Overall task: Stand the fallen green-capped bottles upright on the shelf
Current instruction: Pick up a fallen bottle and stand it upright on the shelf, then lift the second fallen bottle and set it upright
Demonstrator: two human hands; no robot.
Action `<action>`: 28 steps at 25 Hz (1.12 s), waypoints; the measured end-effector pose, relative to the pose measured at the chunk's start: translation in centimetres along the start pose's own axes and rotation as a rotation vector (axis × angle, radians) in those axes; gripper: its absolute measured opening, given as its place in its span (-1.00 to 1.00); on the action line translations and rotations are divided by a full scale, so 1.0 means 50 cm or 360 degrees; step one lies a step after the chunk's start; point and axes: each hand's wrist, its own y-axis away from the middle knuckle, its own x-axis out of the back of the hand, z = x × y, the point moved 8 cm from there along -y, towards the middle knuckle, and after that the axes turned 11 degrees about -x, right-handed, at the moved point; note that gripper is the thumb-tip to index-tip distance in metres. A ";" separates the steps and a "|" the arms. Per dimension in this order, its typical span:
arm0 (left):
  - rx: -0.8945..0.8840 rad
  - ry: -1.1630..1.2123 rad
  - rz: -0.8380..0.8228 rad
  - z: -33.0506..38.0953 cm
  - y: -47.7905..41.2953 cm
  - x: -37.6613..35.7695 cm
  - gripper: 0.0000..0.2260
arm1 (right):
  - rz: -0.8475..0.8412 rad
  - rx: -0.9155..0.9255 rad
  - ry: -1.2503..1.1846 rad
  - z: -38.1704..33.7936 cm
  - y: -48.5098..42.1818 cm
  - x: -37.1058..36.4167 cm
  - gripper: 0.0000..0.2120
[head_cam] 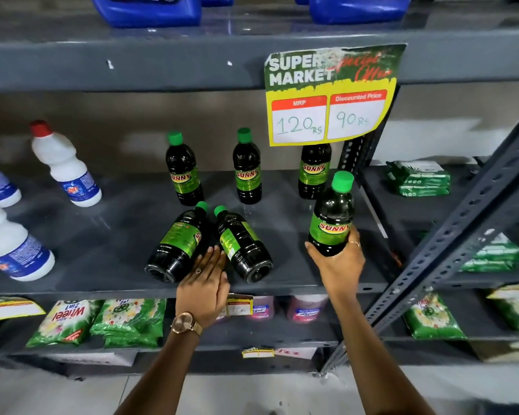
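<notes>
Two dark green-capped bottles lie on their sides at the front of the grey shelf (102,235): a left fallen bottle (177,244) and a right fallen bottle (240,244), caps pointing back. My left hand (206,277) rests between them, fingers apart, touching their lower ends. My right hand (337,260) grips the base of another green-capped bottle (331,217), held upright just above the shelf at the right. Three green-capped bottles stand upright behind: one at the left (184,170), one in the middle (247,169), one at the right (313,172).
White bottles (65,166) stand on the shelf's left part. A price sign (330,94) hangs from the shelf above, covering the right rear bottle's top. A slanted metal upright (450,235) crosses at the right. Green packets (126,322) fill the lower shelf.
</notes>
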 end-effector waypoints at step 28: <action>-0.0124 0.0666 -0.0053 -0.001 0.035 0.090 -0.54 | 0.0394 0.0122 -0.0140 0.015 0.223 0.099 -0.30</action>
